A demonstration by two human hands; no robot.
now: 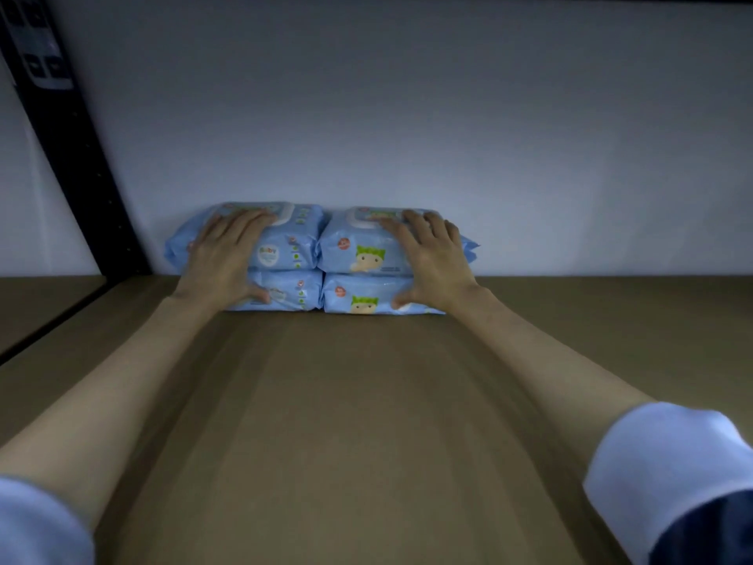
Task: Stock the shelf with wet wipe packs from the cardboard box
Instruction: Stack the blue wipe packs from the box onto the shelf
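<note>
A black upright post (77,157) stands against the pale wall (407,116).

The left hand (222,258) covers most of the left packs' (285,254) print (only "Baby" reads), both sleeves (668,475) run off-frame, and pack text's too tiny.
</note>
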